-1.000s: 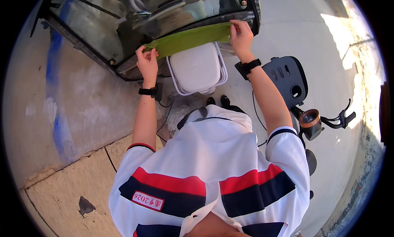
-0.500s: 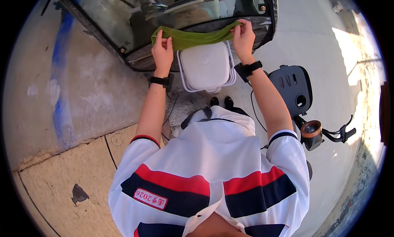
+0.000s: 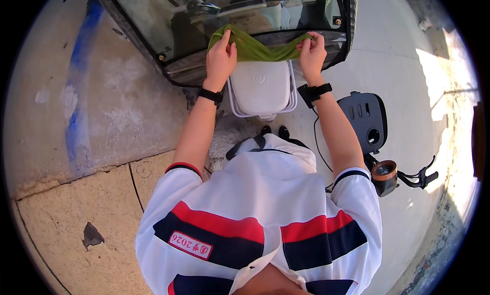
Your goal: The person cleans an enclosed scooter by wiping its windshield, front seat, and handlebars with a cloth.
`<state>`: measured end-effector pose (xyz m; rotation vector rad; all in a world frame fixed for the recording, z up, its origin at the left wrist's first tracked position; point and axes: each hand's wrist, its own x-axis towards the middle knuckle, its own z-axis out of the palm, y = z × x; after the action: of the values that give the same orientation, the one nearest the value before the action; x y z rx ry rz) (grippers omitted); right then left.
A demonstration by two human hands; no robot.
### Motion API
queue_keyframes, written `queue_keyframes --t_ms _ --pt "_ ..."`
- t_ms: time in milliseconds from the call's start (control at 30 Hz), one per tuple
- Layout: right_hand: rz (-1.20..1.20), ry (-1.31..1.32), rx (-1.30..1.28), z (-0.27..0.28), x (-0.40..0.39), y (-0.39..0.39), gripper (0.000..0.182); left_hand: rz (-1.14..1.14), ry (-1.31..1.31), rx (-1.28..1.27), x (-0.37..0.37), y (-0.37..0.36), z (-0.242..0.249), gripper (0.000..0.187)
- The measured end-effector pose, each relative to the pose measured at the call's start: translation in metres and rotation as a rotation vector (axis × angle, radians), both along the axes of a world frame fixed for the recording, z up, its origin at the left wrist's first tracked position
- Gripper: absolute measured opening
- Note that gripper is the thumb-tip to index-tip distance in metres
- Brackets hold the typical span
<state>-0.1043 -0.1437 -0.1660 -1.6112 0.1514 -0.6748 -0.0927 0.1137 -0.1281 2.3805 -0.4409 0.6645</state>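
Observation:
A green cloth (image 3: pixel 260 49) hangs between my two hands, sagging in the middle. My left hand (image 3: pixel 221 60) pinches its left end, with the index finger stretched up over the fabric. At the right end, my right hand (image 3: pixel 312 55) holds the cloth's corner between thumb and fingers. Just below the cloth is a white lidded box or seat (image 3: pixel 261 88) with a white wire frame around it. Behind the cloth stands a clear plastic cover with dark edging (image 3: pixel 178 68). Black bands circle both wrists.
Right of my forearm stand a dark grey scooter panel (image 3: pixel 363 116), a round copper-rimmed lamp (image 3: pixel 384 176) and a handlebar (image 3: pixel 421 178). A blue stripe (image 3: pixel 79 91) marks the surface at left. My shoes (image 3: pixel 274 130) show below the white box.
The view has shifted slightly. The cloth's ends are nearer each other and its middle sags more. My left hand has moved right and turned, its index finger now raised.

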Motion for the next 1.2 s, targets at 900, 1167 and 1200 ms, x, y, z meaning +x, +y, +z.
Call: queue_keyframes --t_ms 900,1167,1200 --pt "0.588 -0.177 -0.386 -0.003 0.004 0.083 0.025 0.358 0.078 -0.363 -0.045 0.135 -0.059 0.018" --pt "0.424 -0.138 -0.319 -0.006 -0.006 0.065 0.026 0.181 0.024 -0.292 -0.029 0.094 -0.051 0.022" --pt "0.392 -0.141 -0.312 -0.007 -0.006 0.059 0.026 0.167 0.039 -0.292 -0.028 0.087 -0.049 0.024"
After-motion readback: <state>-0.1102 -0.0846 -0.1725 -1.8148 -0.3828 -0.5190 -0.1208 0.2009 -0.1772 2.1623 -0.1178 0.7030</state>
